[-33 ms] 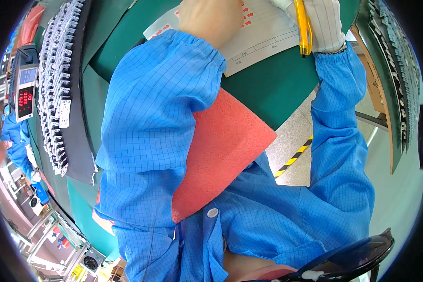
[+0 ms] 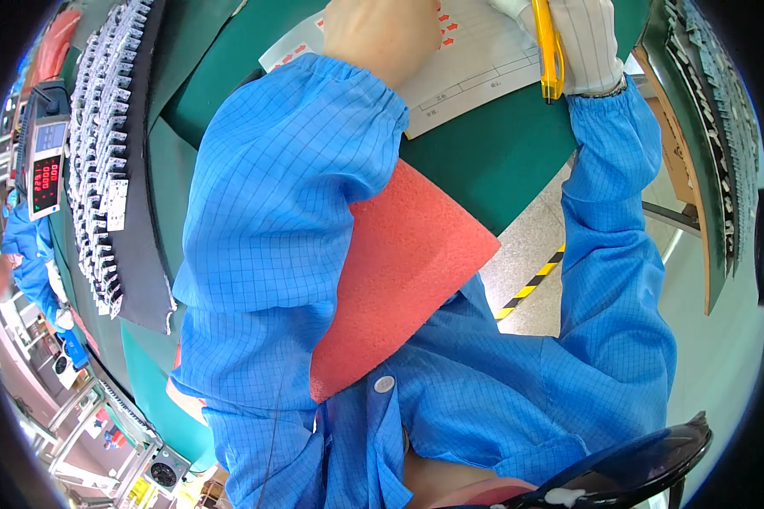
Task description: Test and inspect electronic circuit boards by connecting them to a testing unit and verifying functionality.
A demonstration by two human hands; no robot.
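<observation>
My left hand (image 2: 380, 36), bare, lies over a printed white sheet (image 2: 477, 85) at the top edge of the view. Its back faces up, and its fingers are cut off or hidden, so their pose cannot be told. On the right, a white striped glove covers my right hand (image 2: 587, 47), which is closed on a yellow pen (image 2: 549, 51). The pen points along the view from top to bottom, beside the sheet's right side. Red arrow marks show on the sheet around my left hand. Beneath it is a green table mat (image 2: 484, 174).
A red foam sheet (image 2: 407, 271) lies between my forearms at the table's edge. Many small metal parts (image 2: 102, 161) stand in rows on a dark mat at left, beside a digital display (image 2: 47, 174). A board with parts (image 2: 696, 153) stands at right. A co-worker (image 2: 34, 254) is far left.
</observation>
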